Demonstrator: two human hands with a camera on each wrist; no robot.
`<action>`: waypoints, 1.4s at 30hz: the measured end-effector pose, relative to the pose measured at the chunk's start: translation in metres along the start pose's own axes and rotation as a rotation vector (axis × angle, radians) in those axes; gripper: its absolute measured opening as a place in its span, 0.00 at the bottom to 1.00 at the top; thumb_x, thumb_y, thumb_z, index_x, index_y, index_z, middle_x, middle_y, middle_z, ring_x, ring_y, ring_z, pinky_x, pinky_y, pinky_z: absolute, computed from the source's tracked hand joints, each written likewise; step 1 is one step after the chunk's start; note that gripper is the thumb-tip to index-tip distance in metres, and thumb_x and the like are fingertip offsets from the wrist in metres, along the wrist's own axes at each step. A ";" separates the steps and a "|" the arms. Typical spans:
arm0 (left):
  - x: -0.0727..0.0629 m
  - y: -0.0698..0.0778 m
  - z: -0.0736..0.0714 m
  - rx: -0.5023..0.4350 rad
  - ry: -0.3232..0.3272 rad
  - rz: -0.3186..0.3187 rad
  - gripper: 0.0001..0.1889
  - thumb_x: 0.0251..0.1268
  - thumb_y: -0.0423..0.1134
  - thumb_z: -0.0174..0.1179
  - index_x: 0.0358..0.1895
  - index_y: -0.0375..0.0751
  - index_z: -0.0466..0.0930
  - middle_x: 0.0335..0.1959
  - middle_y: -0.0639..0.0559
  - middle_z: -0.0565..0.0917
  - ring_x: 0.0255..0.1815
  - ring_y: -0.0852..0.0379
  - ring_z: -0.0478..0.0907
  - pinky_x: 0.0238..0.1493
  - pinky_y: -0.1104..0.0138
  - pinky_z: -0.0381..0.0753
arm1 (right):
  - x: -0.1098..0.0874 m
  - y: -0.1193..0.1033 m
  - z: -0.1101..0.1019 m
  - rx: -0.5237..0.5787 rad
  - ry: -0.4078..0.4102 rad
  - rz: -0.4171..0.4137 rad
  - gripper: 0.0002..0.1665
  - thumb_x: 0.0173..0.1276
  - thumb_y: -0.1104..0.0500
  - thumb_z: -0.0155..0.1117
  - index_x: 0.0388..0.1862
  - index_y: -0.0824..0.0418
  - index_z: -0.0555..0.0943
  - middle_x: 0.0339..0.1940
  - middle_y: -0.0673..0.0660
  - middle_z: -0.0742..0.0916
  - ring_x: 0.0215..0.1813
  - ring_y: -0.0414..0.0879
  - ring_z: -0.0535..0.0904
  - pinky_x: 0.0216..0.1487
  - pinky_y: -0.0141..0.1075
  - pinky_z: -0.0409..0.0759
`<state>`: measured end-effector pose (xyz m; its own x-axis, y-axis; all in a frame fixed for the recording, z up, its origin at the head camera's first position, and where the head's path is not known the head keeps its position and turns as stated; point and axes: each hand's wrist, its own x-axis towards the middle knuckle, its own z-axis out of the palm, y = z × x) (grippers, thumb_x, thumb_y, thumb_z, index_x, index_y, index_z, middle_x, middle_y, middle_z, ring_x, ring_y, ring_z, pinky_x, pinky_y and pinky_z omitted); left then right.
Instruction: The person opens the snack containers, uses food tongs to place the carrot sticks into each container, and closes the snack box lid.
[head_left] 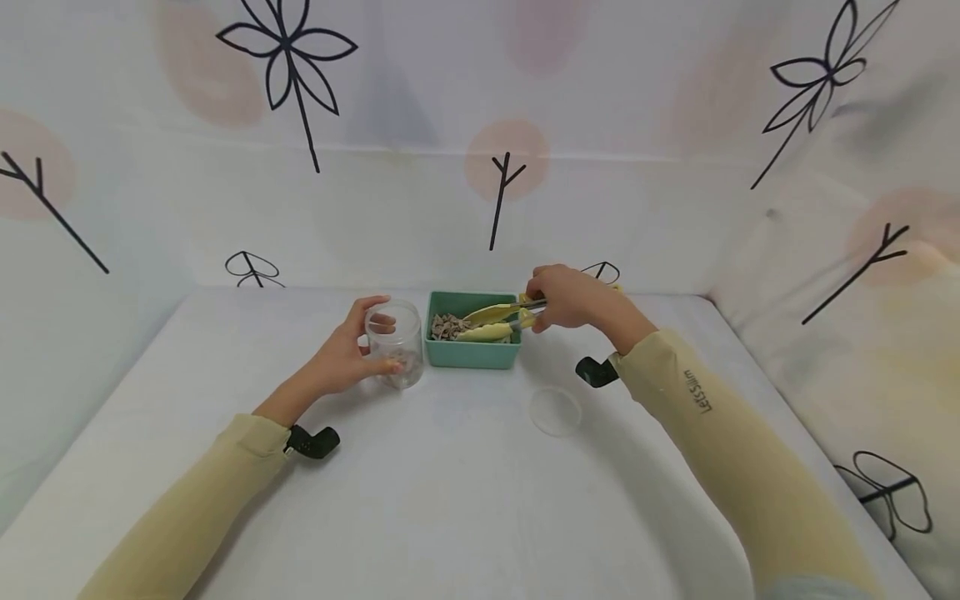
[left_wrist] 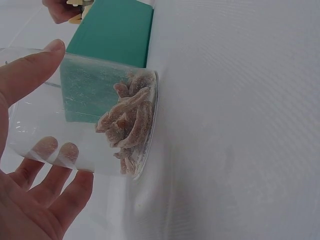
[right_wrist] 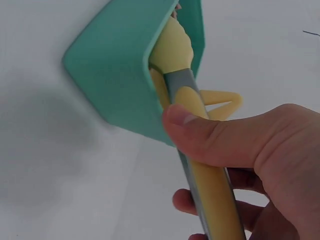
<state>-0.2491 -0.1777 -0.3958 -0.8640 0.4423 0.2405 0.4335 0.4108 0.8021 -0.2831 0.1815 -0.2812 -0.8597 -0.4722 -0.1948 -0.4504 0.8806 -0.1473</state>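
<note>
Left hand (head_left: 341, 354) wraps the clear jar (head_left: 395, 343), thumb on one side, fingers curled round the other; jar stands upright on the white table (head_left: 450, 500), just left of the teal box (head_left: 472, 352); wrist view shows a small heap of brown dried strips (left_wrist: 127, 122) on the jar's bottom, most of the jar above them unfilled.

Right hand (head_left: 570, 297) grips the yellow tongs (head_left: 495, 321), thumb pressed across the top arm, other fingers curled under; tong tips reach over the box rim and sit inside it, near the brown pieces (head_left: 448, 327) left in the box; the two arms look slightly apart in the head view; can't tell whether they have a piece between them, tips are hidden behind the box wall in the wrist view.

Clear lid (head_left: 556, 411) lies flat on the table, in front of the box and apart from the jar.

Judgement: transfer is partway; some strips are in the jar, a visible pile remains in the box, lid is off.
</note>
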 end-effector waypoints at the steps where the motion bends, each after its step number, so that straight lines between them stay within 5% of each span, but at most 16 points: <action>1: 0.000 -0.001 0.000 0.002 0.000 -0.001 0.52 0.54 0.37 0.76 0.75 0.56 0.47 0.64 0.39 0.72 0.66 0.41 0.70 0.58 0.37 0.72 | 0.000 0.001 0.002 0.005 0.011 -0.003 0.25 0.60 0.55 0.77 0.53 0.64 0.83 0.46 0.55 0.80 0.46 0.51 0.75 0.50 0.45 0.77; 16: 0.001 -0.004 -0.001 0.011 0.001 0.033 0.52 0.54 0.37 0.76 0.76 0.55 0.48 0.63 0.36 0.72 0.65 0.42 0.71 0.56 0.38 0.74 | -0.015 0.013 0.021 0.033 0.192 -0.047 0.23 0.59 0.54 0.77 0.51 0.62 0.85 0.41 0.52 0.81 0.40 0.47 0.78 0.42 0.43 0.78; 33: 0.001 -0.002 0.000 -0.025 0.004 -0.012 0.53 0.53 0.32 0.76 0.76 0.50 0.47 0.65 0.33 0.70 0.66 0.39 0.70 0.57 0.38 0.73 | -0.028 0.030 0.015 0.171 0.308 -0.026 0.24 0.61 0.57 0.77 0.53 0.66 0.83 0.43 0.56 0.81 0.41 0.49 0.78 0.44 0.44 0.78; 42: 0.001 0.004 0.000 -0.018 0.004 -0.018 0.51 0.54 0.32 0.76 0.75 0.49 0.49 0.64 0.33 0.71 0.65 0.39 0.70 0.57 0.38 0.73 | -0.029 0.026 0.015 0.136 0.373 -0.024 0.25 0.60 0.57 0.78 0.54 0.66 0.83 0.44 0.56 0.82 0.42 0.50 0.79 0.44 0.45 0.79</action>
<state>-0.2480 -0.1754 -0.3920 -0.8726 0.4320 0.2280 0.4133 0.4041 0.8160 -0.2668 0.2176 -0.2940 -0.8891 -0.4242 0.1721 -0.4570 0.8443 -0.2798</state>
